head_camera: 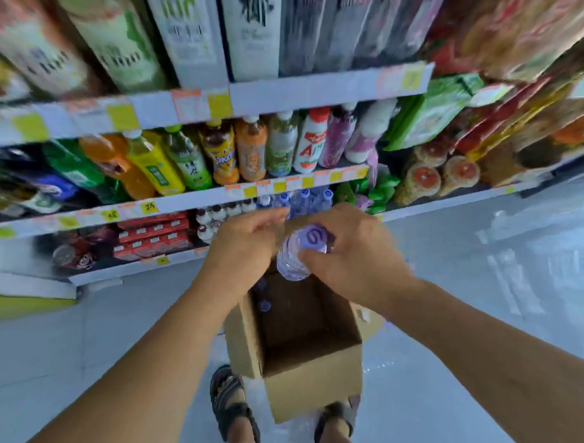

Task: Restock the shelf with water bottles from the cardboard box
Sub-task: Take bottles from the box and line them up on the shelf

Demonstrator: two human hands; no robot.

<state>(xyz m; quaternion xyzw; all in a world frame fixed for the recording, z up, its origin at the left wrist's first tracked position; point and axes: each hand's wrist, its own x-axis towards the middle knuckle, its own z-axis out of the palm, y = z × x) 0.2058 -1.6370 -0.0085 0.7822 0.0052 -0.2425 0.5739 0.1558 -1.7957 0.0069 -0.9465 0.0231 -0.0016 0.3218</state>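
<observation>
A person stands facing a shop shelf stocked with drinks, both bare arms stretched out over an open cardboard box on the pale tiled floor. The right hand grips a clear water bottle with a purple cap, fingers wrapped around its upper part, holding it above the box's far end. The left hand is just beside the bottle with its fingers loosely curled; motion blur makes it hard to tell whether they touch it. Inside the box, along its left wall, one more purple cap shows in shadow. On the low shelf just beyond the hands stands a cluster of purple-capped bottles. Two sandalled feet stand at the box's near end.
</observation>
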